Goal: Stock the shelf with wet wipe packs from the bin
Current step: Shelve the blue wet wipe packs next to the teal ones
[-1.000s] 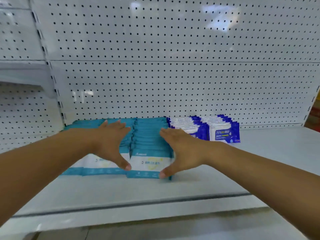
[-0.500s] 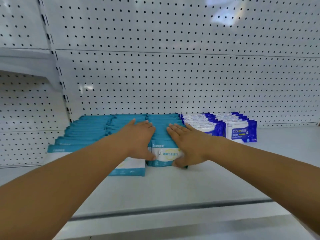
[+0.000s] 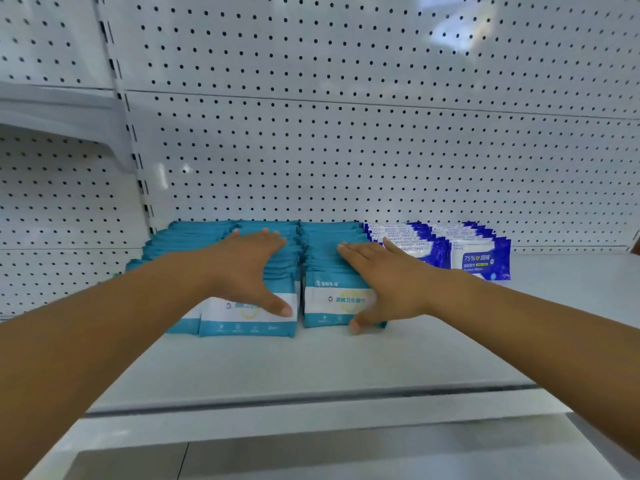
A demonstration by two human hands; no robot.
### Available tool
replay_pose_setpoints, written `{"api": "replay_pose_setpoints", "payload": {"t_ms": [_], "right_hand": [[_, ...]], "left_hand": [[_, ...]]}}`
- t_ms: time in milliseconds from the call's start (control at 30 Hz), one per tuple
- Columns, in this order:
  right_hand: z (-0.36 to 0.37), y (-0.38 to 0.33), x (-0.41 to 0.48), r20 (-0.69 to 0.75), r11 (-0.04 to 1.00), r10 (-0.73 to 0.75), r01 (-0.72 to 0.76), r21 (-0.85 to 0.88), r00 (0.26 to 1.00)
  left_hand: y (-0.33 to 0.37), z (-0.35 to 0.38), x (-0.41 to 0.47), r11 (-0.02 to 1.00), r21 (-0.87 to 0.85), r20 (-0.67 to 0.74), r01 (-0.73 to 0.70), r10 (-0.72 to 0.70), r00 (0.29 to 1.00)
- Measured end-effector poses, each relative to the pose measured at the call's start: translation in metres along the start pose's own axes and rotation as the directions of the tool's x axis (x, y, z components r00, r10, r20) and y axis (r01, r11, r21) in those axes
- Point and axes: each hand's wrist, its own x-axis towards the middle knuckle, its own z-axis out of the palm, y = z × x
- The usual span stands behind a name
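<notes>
White pegboard [image 3: 346, 150] backs the white metal shelf [image 3: 346, 368]; teal-and-white wet wipe packs [image 3: 332, 299] stand under the fingers in rows running front to back, labels outward. Left hand [image 3: 242, 268] and right hand [image 3: 388, 278] press flat, fingers straight, gripping nothing; dark blue wipe packs [image 3: 481, 261] stand just right of the right fingers.

dark blue pack [image 3: 481, 261] reads "75%" (chinese beside it); teal pack [image 3: 337, 299] "酒精卫生湿巾".

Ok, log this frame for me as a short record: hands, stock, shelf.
left hand: flat on a row of teal-and-white wet wipe packs, thumb across the front pack
right hand: flat on the neighbouring teal row, thumb at its front lower corner
other stock: two rows of dark blue-and-white alcohol wipe packs to the right
surface: white metal shelf, perforated white back panel
bin: not in view
</notes>
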Motion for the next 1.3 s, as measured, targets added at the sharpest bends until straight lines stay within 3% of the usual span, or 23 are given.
{"api": "replay_pose_setpoints", "payload": {"t_ms": [133, 233, 367, 567, 867, 1033, 1167, 1300], "right_hand": [[-0.012, -0.038, 0.006, -0.081, 0.991, -0.073, 0.081, 0.106, 0.994], [-0.012, -0.070, 0.022, -0.097, 0.991, -0.124, 0.128, 0.040, 0.988], [0.000, -0.094, 0.049, -0.120, 0.980, -0.168, 0.153, -0.126, 0.978], [0.000, -0.088, 0.074, -0.088, 0.967, -0.146, 0.124, -0.223, 0.985], [-0.008, -0.090, 0.071, -0.012, 0.986, -0.085, 0.082, -0.146, 0.996], [-0.033, -0.100, 0.072, 0.100, 0.998, -0.058, 0.061, -0.029, 0.993], [-0.045, -0.138, 0.096, -0.015, 0.985, -0.152, 0.153, 0.076, 0.988], [-0.034, -0.179, 0.120, -0.023, 0.983, -0.183, 0.184, 0.016, 0.983]], "left_hand": [[-0.034, 0.000, -0.023, 0.980, 0.180, 0.125, 0.086, -0.109, 0.986], [-0.044, 0.007, -0.031, 0.974, 0.199, 0.158, 0.107, -0.140, 0.978], [-0.047, 0.027, -0.026, 0.985, 0.159, 0.033, 0.061, -0.067, 0.997], [-0.050, 0.034, -0.014, 0.980, 0.197, -0.110, 0.014, 0.008, 0.994], [-0.070, 0.030, -0.016, 0.997, 0.075, -0.106, -0.030, 0.038, 0.994], [-0.110, 0.013, -0.047, 0.997, 0.024, -0.080, 0.076, -0.074, 0.994], [-0.139, 0.008, -0.064, 0.978, 0.099, 0.021, 0.182, -0.185, 0.983], [-0.153, 0.023, -0.068, 0.970, 0.129, 0.063, 0.206, -0.216, 0.974]]}}
